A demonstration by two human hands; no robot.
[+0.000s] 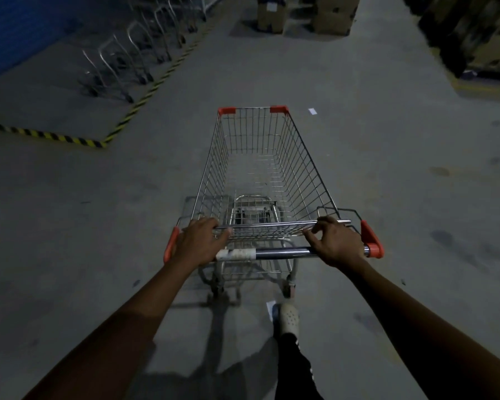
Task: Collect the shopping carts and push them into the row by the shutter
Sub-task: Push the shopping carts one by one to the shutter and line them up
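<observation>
Dim light, indoor storage space. Floor [387, 197]: bare grey concrete, scuffed, dark stains at right. Hazard tape [145, 96], yellow-black, runs diagonally up the left side, then turns left at a corner. Blue wall [9, 30] far left. Boxes [332, 15], cardboard, stand at top centre; more stacked along the right edge. Small paper scrap [312, 111] on the floor.

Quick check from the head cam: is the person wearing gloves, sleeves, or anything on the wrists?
No. The left hand and right hand are bare, with no gloves, rings or watch visible. Both forearms are uncovered to the frame's bottom edge, so no sleeves show. Lower down, a dark trouser leg and a pale perforated clog are visible.
</observation>
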